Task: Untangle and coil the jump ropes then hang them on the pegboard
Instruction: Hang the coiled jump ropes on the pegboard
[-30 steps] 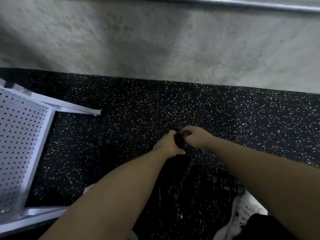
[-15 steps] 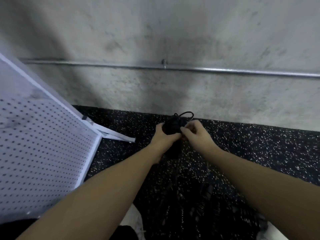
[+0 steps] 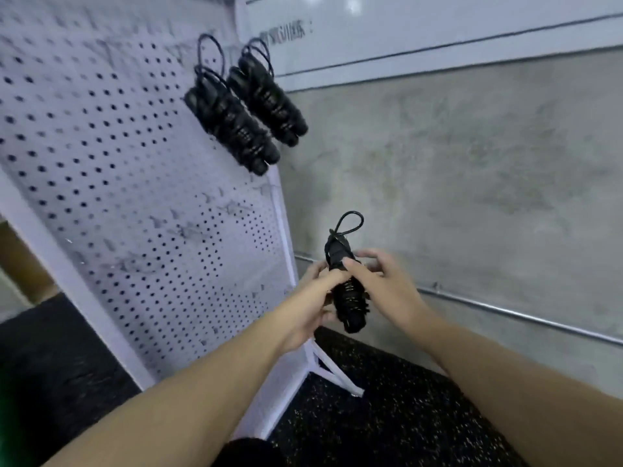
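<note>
Both our hands meet just right of the frame's centre, around 1 coiled black rope (image 3: 347, 298). Our left hand (image 3: 312, 303) grips the bundle from the left, fingers curled round its middle. Our right hand (image 3: 381, 281) pinches the bundle near its top, thumb in front and fingers behind. The bundle stands nearly upright, its lower end hanging free below our hands, and a small loop (image 3: 350, 224) sticks up from its top.

We see the white pegboard (image 3: 118, 197) filling the left of the frame, leaning back toward the upper left. 2 more coiled ropes hang side by side near its upper right corner: 1 on the left (image 3: 232, 126), 1 on the right (image 3: 269, 99), each with a loop at the top. The held rope is well below them and just off the board's right edge.

Behind our hands is a grey wall (image 3: 472, 180) with a metal pipe (image 3: 522, 318) along it. Speckled black floor (image 3: 387, 426) fills the bottom.
</note>
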{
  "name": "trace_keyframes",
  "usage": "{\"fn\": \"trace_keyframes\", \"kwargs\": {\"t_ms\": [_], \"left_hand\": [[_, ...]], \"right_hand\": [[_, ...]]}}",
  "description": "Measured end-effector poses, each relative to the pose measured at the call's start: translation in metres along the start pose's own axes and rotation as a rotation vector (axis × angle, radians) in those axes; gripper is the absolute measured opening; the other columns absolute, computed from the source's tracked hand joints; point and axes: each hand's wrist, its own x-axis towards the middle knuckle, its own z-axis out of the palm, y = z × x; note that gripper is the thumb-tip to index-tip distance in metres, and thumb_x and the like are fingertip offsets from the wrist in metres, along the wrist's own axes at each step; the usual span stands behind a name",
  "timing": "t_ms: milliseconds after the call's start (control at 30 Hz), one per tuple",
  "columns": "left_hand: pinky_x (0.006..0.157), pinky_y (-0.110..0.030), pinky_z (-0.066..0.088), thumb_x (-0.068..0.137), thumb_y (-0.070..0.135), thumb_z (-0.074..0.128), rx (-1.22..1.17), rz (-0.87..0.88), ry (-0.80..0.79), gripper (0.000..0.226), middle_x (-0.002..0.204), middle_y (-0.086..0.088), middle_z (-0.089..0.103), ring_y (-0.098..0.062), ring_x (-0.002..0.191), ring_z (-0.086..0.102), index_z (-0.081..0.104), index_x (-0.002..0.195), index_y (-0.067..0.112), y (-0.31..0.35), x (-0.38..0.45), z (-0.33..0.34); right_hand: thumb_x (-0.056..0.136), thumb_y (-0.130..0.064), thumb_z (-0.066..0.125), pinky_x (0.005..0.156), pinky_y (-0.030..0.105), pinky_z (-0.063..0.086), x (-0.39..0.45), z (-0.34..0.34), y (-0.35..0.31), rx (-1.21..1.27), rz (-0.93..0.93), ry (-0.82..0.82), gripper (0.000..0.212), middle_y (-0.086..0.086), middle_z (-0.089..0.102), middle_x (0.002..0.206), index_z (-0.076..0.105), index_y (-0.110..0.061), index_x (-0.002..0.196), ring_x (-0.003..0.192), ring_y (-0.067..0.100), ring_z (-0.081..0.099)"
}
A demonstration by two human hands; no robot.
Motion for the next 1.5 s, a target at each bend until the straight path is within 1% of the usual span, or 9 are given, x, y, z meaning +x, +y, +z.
{"fn": "trace_keyframes", "kwargs": {"t_ms": [100,267,467,600,967,1133,1300,1400,1500], "left_hand": [[0.097,-0.052,0.054,0.078,0.034,0.078,0.005,0.113,0.092,0.069,0.116,-0.012,0.074,-0.028,0.104,0.074,0.045,0.139,0.028,0.035,-0.027,-0.031],[0.082,-0.04,0.06,0.092,0.018,0.075,-0.105,0.353,0.261,0.07,0.118,-0.015,0.072,-0.025,0.101,0.074,0.032,0.147,0.026,0.087,-0.05,-0.06],[0.077,-0.031,0.059,0.092,0.014,0.073,-0.233,0.591,0.361,0.073,0.118,-0.014,0.071,-0.02,0.1,0.075,0.029,0.147,0.033,0.146,-0.068,-0.077],[0.081,-0.033,0.06,0.091,0.015,0.075,-0.253,0.664,0.369,0.075,0.124,-0.013,0.068,-0.019,0.103,0.074,0.028,0.146,0.036,0.175,-0.073,-0.086],[0.081,-0.038,0.063,0.09,0.022,0.077,-0.357,0.571,0.47,0.077,0.114,-0.008,0.075,-0.017,0.097,0.076,0.027,0.147,0.035,0.2,-0.062,-0.093],[0.083,-0.038,0.063,0.09,0.024,0.077,-0.372,0.48,0.493,0.073,0.118,-0.006,0.073,-0.016,0.103,0.074,0.03,0.145,0.035,0.187,-0.057,-0.095],[0.099,-0.04,0.056,0.087,0.034,0.08,-0.336,0.486,0.495,0.077,0.124,0.001,0.072,-0.012,0.108,0.071,0.034,0.15,0.033,0.165,-0.061,-0.081],[0.096,-0.04,0.058,0.086,0.033,0.081,-0.274,0.43,0.454,0.064,0.121,0.002,0.071,-0.014,0.109,0.07,0.044,0.138,0.027,0.144,-0.066,-0.065],[0.094,-0.039,0.06,0.088,0.027,0.08,-0.301,0.336,0.374,0.073,0.109,-0.001,0.071,-0.02,0.108,0.069,0.032,0.143,0.028,0.122,-0.065,-0.046]], "right_hand": [[0.094,-0.038,0.069,0.089,0.031,0.055,0.001,0.03,-0.049,-0.042,-0.104,-0.048,0.008,-0.007,0.068,0.095,0.064,-0.044,0.095,0.09,0.011,0.068],[0.1,-0.032,0.062,0.064,0.002,0.044,-0.002,0.07,-0.124,-0.052,-0.259,-0.176,0.019,-0.026,0.067,0.093,0.061,-0.043,0.115,0.077,-0.018,0.063],[0.102,-0.03,0.056,0.08,0.038,0.061,0.011,0.105,-0.195,-0.078,-0.439,-0.161,0.025,-0.024,0.071,0.098,0.064,-0.045,0.121,0.09,0.003,0.07],[0.1,-0.029,0.055,0.087,0.04,0.059,0.021,0.118,-0.223,-0.094,-0.531,-0.129,0.027,-0.023,0.07,0.104,0.064,-0.047,0.118,0.09,0.003,0.069],[0.104,-0.027,0.045,0.064,-0.004,0.037,0.044,0.131,-0.254,-0.232,-0.493,-0.191,0.029,-0.027,0.061,0.105,0.063,-0.034,0.125,0.086,-0.024,0.055],[0.104,-0.032,0.043,0.098,0.018,0.044,0.049,0.132,-0.244,-0.311,-0.423,-0.237,0.035,-0.015,0.061,0.129,0.061,-0.032,0.134,0.117,0.002,0.056],[0.106,-0.04,0.044,0.082,0.001,0.037,0.037,0.118,-0.221,-0.266,-0.403,-0.267,0.038,-0.022,0.054,0.131,0.053,-0.038,0.143,0.118,-0.004,0.051],[0.105,-0.049,0.043,0.103,0.02,0.042,0.028,0.098,-0.197,-0.278,-0.363,-0.274,0.04,-0.022,0.055,0.134,0.051,-0.04,0.143,0.123,-0.001,0.052],[0.104,-0.056,0.039,0.103,0.033,0.045,0.02,0.073,-0.17,-0.351,-0.3,-0.275,0.038,-0.022,0.057,0.127,0.052,-0.04,0.136,0.121,0.007,0.056]]}}
